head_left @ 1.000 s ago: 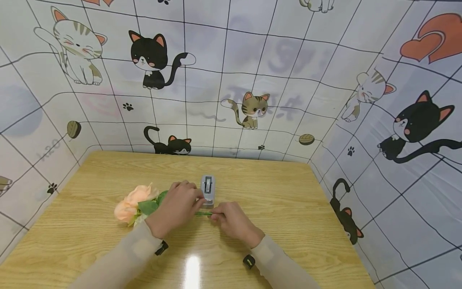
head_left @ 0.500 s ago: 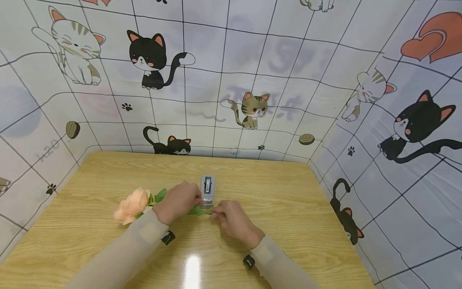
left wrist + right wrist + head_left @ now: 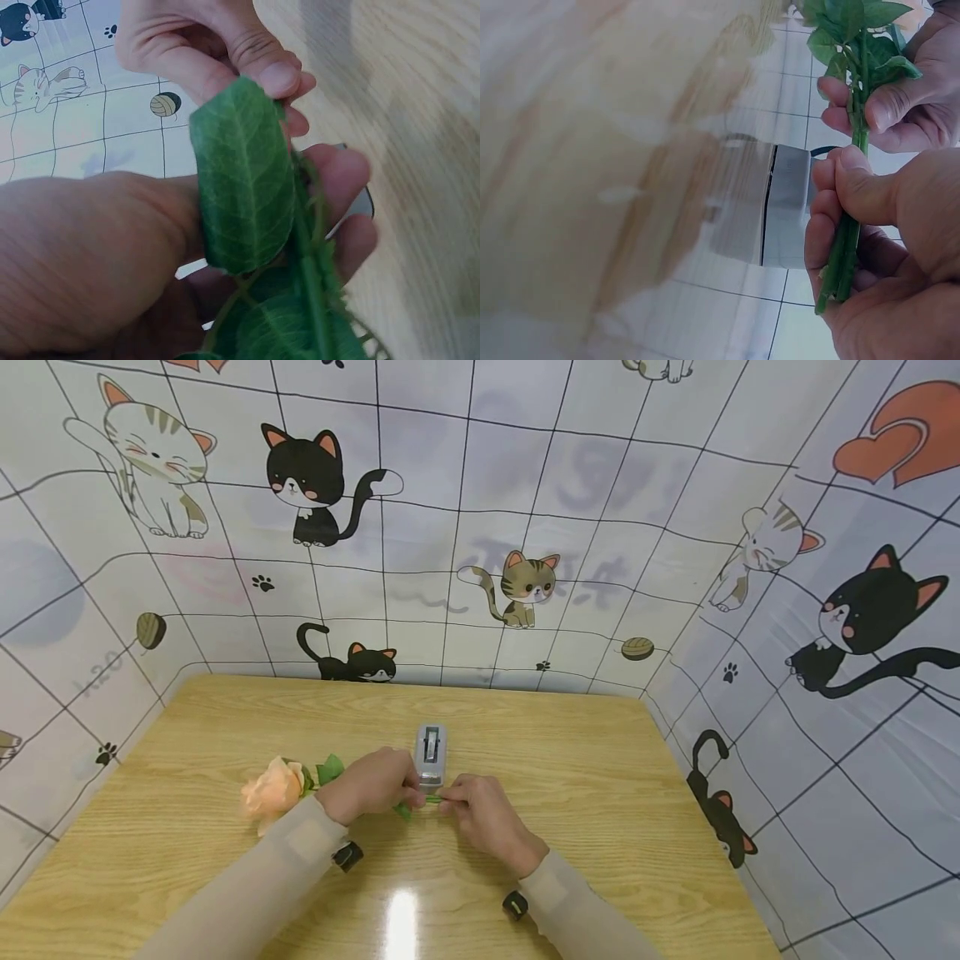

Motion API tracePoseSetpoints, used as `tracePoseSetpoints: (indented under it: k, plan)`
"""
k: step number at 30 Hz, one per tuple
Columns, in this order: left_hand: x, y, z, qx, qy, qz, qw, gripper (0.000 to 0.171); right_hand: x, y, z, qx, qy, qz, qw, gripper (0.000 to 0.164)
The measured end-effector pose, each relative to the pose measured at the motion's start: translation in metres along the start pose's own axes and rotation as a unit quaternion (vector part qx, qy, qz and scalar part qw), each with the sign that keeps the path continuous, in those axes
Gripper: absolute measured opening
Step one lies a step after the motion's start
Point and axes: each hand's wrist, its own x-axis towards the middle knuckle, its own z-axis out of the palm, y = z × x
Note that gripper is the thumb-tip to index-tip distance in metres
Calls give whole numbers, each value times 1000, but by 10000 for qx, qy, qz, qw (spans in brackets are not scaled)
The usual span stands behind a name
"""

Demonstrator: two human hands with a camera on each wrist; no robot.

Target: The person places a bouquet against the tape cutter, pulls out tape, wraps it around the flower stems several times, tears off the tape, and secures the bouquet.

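Grey device [image 3: 431, 756] ahead, peach flowers [image 3: 273, 790] left, passable tabletop [image 3: 577, 760] right

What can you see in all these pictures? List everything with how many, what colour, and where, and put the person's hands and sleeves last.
bloom: at least one, peach, left of the hands
leaves: several, green, along the stems
stems: at least two, green, between both hands
device, perhaps a tape dispenser: one, grey, on the table just beyond the hands
table: one, light wood, under everything
backdrop: white, black grid lines, around the table
printed cats: several, black, white or striped, on the backdrop
wrist cameras: two, black, by the cuffs
sleeves: two, beige, on the forearms
left hand: one, bare, holding the stems
right hand: one, bare, pinching the stems
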Motion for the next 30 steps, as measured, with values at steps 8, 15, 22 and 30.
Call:
tracePoseSetpoints:
  k: [8,15,22,30]
  plan:
    - [-4,-2,8,241,426,259,9985,20,0,0,-3,206,-232,203,9993,20]
    - [-8,-4,14,598,874,693,9920,23,1,-1,-8,295,-517,396,9974,24]
    - [-10,-4,22,1132,1413,866,9797,14,3,-2,-12,170,-659,549,9962,21]
    - [-13,-1,32,1846,1977,843,9590,16,8,-5,-18,103,-821,437,9956,26]
